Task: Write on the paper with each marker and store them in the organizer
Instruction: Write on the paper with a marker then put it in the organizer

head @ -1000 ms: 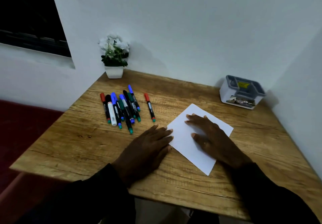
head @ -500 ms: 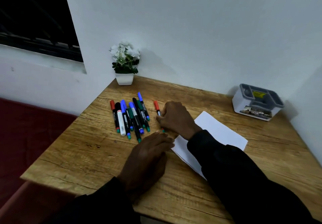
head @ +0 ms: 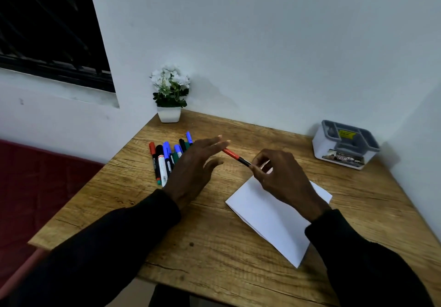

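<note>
Paper [head: 274,213]: white sheet lying flat on the wooden surface [head: 214,247], nearest the person; light and flimsy, likely to slide unless held down.
Right hand [head: 284,178]: raised above the paper, fingers [head: 256,169] pinched on the black barrel of the red-capped marker [head: 235,156].
Red-capped marker: held off the surface, cap pointing left; probably light, stiff, smooth, so grip barrel and cap separately.
Left hand [head: 193,166]: fingers spread apart, reaching for the cap, holding nothing.
Remaining markers [head: 164,161]: cluster beyond the left hand.
Organizer [head: 343,146]: grey-and-white, far right corner.
</note>
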